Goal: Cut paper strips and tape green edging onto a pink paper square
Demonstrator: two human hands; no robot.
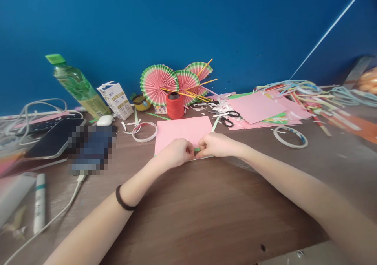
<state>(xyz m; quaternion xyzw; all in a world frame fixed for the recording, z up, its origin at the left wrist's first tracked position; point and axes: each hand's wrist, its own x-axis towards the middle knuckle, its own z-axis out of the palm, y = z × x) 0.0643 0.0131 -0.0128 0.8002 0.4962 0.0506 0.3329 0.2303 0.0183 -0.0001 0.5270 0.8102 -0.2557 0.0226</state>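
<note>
A pink paper sheet (182,131) lies flat on the brown table (206,202). My left hand (175,153) and my right hand (215,144) rest side by side on its near edge, both with fingers curled. Between them they pinch a thin green paper strip (196,149) along that edge. A second green strip (215,124) sticks out by the sheet's right corner. My left wrist wears a black band (123,200).
Pink-and-green paper fans (160,83) on sticks lean on the blue wall behind a red thread spool (174,105). Scissors (229,117), tape rolls (144,132) (291,136), more pink sheets (256,108) and paper scraps lie right. A green bottle (78,85), carton (116,99), tablet (53,139), cables and a pen (39,202) sit left.
</note>
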